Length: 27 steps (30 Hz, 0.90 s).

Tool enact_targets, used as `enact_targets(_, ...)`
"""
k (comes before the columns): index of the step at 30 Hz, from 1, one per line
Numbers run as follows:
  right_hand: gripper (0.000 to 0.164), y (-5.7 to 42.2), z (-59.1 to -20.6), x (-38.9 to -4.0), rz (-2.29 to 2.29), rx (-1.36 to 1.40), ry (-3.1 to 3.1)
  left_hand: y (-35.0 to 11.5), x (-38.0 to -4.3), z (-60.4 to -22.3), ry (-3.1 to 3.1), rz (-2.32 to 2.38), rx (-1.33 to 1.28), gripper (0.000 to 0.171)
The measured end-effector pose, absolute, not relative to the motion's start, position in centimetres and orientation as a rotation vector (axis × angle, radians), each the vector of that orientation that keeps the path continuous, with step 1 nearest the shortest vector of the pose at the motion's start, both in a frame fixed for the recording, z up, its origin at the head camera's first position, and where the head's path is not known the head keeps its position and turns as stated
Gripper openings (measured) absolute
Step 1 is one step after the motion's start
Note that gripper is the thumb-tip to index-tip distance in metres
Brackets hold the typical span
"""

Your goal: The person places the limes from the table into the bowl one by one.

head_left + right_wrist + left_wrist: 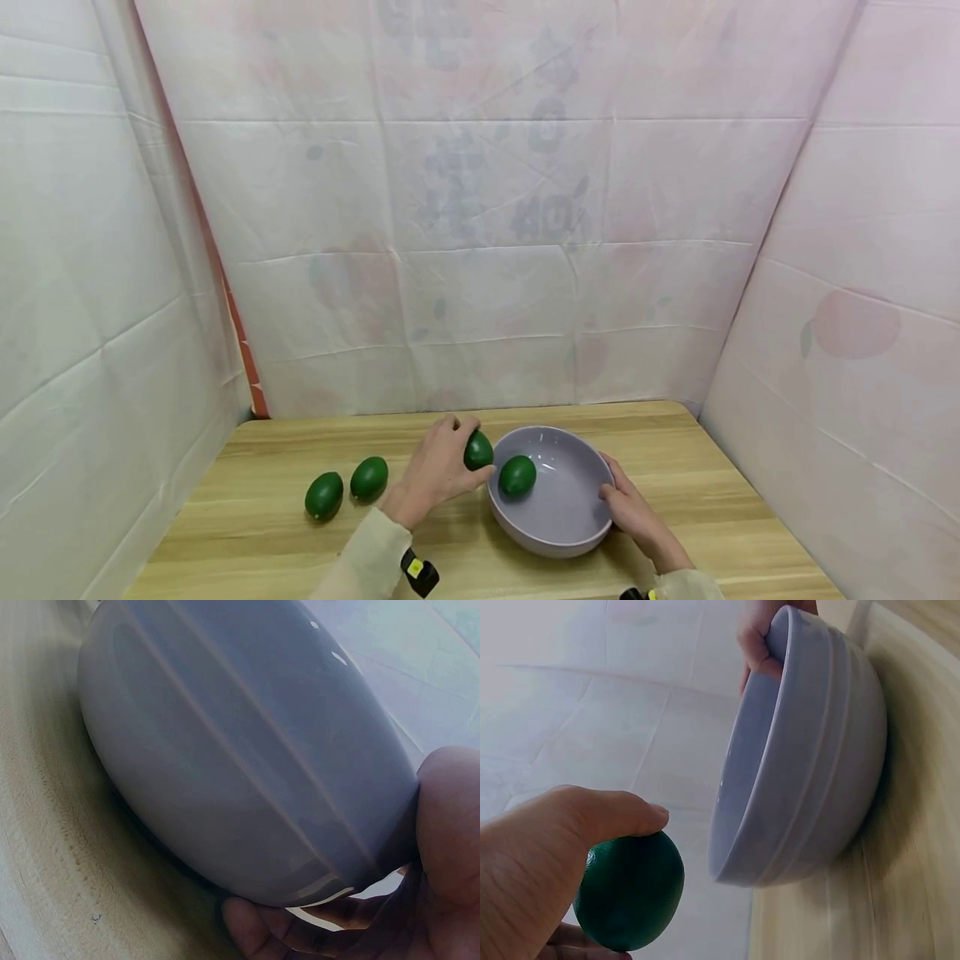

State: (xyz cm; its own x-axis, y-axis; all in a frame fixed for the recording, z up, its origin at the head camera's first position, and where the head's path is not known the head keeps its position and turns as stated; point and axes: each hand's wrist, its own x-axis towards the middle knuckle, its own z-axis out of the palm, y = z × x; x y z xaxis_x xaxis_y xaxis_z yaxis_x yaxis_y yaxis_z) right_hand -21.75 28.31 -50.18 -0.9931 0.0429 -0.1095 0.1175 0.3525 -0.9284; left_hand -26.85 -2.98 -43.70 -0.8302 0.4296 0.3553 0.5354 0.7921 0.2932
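Note:
A dark green lime (478, 451) is pinched between the thumb and fingers of my left hand (438, 468), just left of the bowl's rim. In the left wrist view this lime (634, 891) is held beside the bowl, apart from the wall. The round greyish-purple bowl (566, 500) stands on the table with a second lime (517, 476) inside, against its left side. My right hand (633, 508) grips the bowl's right rim, thumb over the edge. Seen from the right wrist, its fingers (255, 926) reach under the bowl (225, 765).
Two more limes, one (369, 478) nearer my left hand and one (324, 496) farther left, lie on the wooden table (247, 533). Pale printed sheets (480, 292) hang behind the table and along both sides.

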Motion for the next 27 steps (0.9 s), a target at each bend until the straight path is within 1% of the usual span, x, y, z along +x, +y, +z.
enact_targets(7, 0.064, 28.3, -50.1, -21.9, -1.732, 0.157, 2.529, -1.4, -26.3, -43.7, -2.703, -0.394, -0.739, 0.062)
enact_targets(16, 0.063, 28.3, -50.1, -21.9, -1.715, 0.135, 2.545, 0.5, -25.3, -44.2, -2.7, -0.284, -0.755, 0.073)
enact_targets(18, 0.063, 28.3, -50.1, -21.8, -1.718, 0.142, 2.541, 0.8, -25.2, -44.3, -2.705, -0.268, -0.765, 0.073)
enact_targets(23, 0.063, 28.3, -49.9, -21.7, -1.739, 0.136, 2.53, 1.4, -24.9, -44.6, -2.711, -0.254, -0.787, 0.066)
enact_targets(27, 0.063, 28.3, -49.9, -21.7, -1.738, 0.134, 2.529, 1.8, -24.6, -45.0, -2.735, -0.272, -0.792, 0.067)
